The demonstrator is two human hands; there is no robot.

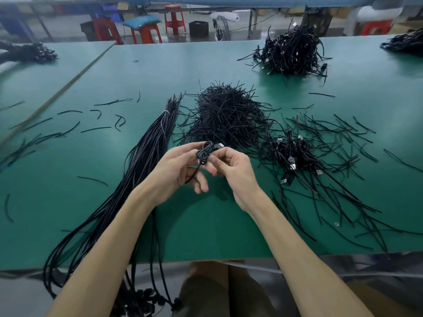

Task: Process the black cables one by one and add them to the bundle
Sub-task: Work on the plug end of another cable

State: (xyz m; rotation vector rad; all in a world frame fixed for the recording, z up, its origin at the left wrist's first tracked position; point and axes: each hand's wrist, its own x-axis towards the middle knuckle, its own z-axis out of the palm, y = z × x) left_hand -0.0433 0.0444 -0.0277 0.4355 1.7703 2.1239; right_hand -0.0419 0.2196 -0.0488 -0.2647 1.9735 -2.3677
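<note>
Coils of thin black cord make up the cable (203,154) I hold above the tabletop (206,229). It is a small, tight hank of several loops, matte and dark. A plug (219,145) with a silvery metal tip juts from its upper right side, and a loose tail hangs down across my left palm. My left hand (176,172) curls round the hank from the left, thumb and forefinger pinching its upper loops and the lower fingers bent beneath the tail. My right hand (235,172) pinches the same hank from the right, fingertips closed on its lower part and the other fingers folded in. Just left of my left hand lies the bundle (148,152), a long sheaf of straight black cables laid side by side. It is bound near its far end by a pale tie (166,112) and runs back past my left forearm, over the near edge of the tabletop. Beyond both hands rises a bristling heap of short black ties (226,115). To the right of my right hand sits a low pile of coiled cables (290,156) with metal-tipped plugs showing, among more scattered ties. Farther off beyond my right hand, well apart from it, stands a bigger pile (290,51) of similar coiled cables.
</note>
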